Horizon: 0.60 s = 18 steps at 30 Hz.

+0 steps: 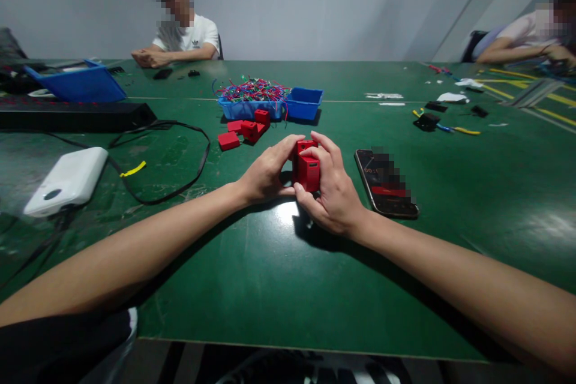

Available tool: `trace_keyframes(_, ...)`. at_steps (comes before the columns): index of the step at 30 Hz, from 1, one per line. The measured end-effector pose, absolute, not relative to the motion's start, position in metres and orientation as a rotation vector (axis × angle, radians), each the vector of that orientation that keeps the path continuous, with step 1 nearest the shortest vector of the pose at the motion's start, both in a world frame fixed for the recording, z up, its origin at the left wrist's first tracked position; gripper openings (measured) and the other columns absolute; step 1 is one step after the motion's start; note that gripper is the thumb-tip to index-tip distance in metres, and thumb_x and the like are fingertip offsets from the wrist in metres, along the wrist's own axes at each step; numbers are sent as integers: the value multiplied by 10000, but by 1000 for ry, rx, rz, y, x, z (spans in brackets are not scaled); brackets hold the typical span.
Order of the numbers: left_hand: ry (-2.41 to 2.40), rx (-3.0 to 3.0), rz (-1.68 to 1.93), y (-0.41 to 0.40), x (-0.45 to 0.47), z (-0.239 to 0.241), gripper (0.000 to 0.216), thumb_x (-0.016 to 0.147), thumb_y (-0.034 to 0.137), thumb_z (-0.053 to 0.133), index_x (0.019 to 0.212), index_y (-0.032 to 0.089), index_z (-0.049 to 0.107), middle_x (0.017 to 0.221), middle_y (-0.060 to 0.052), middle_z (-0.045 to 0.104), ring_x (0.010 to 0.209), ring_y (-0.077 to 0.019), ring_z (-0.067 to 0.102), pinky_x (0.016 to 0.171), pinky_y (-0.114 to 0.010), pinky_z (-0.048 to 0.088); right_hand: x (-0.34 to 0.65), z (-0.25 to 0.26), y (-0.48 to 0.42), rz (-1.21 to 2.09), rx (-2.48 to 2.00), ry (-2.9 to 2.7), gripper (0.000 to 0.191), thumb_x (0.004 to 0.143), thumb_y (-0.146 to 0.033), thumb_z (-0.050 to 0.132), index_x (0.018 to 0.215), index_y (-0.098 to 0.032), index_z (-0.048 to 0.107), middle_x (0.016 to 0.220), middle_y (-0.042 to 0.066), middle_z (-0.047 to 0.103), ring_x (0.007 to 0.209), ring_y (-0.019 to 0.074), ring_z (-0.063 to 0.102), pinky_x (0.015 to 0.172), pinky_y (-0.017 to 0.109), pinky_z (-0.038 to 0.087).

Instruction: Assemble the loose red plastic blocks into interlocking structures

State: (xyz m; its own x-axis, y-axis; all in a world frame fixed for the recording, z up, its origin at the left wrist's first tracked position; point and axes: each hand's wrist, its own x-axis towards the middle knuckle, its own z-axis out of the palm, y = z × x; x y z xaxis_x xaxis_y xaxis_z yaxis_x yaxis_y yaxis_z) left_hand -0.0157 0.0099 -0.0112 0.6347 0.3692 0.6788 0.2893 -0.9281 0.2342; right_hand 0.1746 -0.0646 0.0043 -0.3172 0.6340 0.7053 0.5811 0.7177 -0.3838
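Note:
Between my two hands, at the middle of the head view, are red box-shaped plastic pieces [309, 173], upright and close together. The fingers and thumb of my left hand [269, 173] press against their left side. My right hand [333, 191] wraps round the right side, its fingers over the top and its thumb low at the front. Whether the pieces are joined or only held together, I cannot tell. Just beyond my left hand, several more red plastic pieces [229, 141] lie in a loose pile.
Behind the pile stand a blue bin of tangled wires [231, 110] and another blue bin [306, 105]. A phone [382, 183] lies right of my hands. At left are a white power bank [67, 183] and a black cable [198, 177]. Two people sit across the green table [292, 288].

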Motion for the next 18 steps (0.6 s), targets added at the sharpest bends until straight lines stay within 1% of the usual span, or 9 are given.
trace_keyframes(4,568,2748,1152,10,-16,-12,937,790,405,724,1556,174,235,1521,-239,455,1375,-367,524,1117,-503,479,175,5,-63,78,-926,-2005,502,840,-274,588,1303,-207,405,1528,224,364,1451,368,385,1142,624,407)
trace_keyframes(6,558,2744,1155,9,-16,-11,936,785,398,725,1554,172,240,1520,-243,453,1359,-369,537,1111,-510,482,176,6,-63,79,-919,-2008,508,826,-273,590,1296,-210,407,1516,221,374,1433,371,403,1135,627,411)
trace_keyframes(9,534,2756,1158,8,-14,-9,909,797,377,708,1552,181,242,1507,-229,467,1346,-349,551,1095,-489,500,177,8,-64,77,-913,-2019,509,812,-271,597,1284,-209,417,1493,217,391,1402,369,434,1124,623,423)
trace_keyframes(12,533,2748,1160,7,-14,-7,907,799,380,714,1552,187,246,1504,-221,474,1354,-348,545,1098,-480,501,177,8,-64,89,-919,-2006,488,836,-283,597,1287,-205,426,1496,217,385,1414,353,427,1136,604,422)
trace_keyframes(15,550,2732,1156,7,-15,-8,940,794,415,739,1557,186,240,1515,-232,463,1344,-357,555,1101,-487,496,177,7,-62,131,-925,-1995,465,888,-367,599,1296,-222,430,1515,204,367,1438,337,406,1148,598,415)
trace_keyframes(18,583,2723,1141,8,-16,-9,972,781,428,762,1562,190,235,1529,-227,454,1350,-352,552,1103,-473,498,178,6,-60,198,-916,-1980,445,926,-476,567,1284,-241,446,1502,192,382,1458,337,380,1146,624,402)
